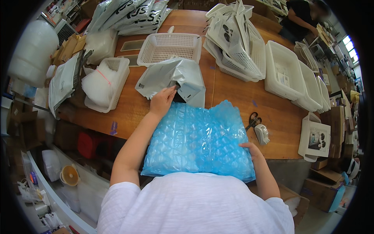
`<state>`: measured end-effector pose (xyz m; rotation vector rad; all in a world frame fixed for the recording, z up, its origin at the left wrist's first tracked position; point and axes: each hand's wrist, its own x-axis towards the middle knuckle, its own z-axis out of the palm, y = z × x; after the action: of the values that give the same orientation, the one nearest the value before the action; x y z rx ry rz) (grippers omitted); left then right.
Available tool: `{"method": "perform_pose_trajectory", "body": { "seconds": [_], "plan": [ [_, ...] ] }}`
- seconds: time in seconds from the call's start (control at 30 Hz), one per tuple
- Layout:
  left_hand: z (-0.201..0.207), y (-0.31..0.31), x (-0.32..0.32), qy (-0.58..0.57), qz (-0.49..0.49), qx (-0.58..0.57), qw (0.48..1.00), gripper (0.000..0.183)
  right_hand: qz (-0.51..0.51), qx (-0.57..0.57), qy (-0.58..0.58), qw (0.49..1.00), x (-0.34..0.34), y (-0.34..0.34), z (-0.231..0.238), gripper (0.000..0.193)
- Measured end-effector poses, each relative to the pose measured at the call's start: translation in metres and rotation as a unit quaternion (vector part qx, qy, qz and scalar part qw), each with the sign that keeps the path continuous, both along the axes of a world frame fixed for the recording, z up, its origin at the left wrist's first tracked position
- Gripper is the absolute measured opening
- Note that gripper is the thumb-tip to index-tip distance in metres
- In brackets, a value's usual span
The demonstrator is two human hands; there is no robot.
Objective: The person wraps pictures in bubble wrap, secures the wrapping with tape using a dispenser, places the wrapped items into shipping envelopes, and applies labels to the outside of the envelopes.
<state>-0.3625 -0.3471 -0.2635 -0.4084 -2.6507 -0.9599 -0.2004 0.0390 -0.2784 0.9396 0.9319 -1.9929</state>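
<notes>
A large flat bundle of blue bubble wrap [198, 140] lies across the table's near edge, close against my body. My right hand [251, 150] grips its right side, the fingers partly hidden by the wrap. Beyond the bundle rests a grey-white plastic mailer bag [159, 80], its dark inside showing at the near opening. With fingers closed, my left hand [163, 99] pinches the lip of that bag. The bundle's far edge touches or lies just under the bag's mouth; I cannot tell which.
Black scissors [253, 121] and a white tape dispenser [262, 134] lie right of the wrap. Beyond the bag is a white basket [170, 48]. Foam sheets fill another basket [113, 91] at left. Stacked white bins [284, 70] stand at right. A person [302, 21] works at the far right.
</notes>
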Motion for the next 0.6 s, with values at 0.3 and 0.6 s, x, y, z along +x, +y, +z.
{"method": "perform_pose_trajectory", "body": {
  "seconds": [0.3, 0.6],
  "plan": [
    [0.015, -0.022, 0.065, 0.033, 0.011, -0.109, 0.993, 0.019, -0.136, 0.089, 0.226, 0.961, 0.021, 0.007, 0.033, 0.057],
    [0.009, -0.005, 0.082, -0.019, 0.089, -0.180, 0.979, 0.022, 0.073, 0.158, 0.151, 0.973, -0.022, -0.029, 0.031, 0.060]
  ]
}}
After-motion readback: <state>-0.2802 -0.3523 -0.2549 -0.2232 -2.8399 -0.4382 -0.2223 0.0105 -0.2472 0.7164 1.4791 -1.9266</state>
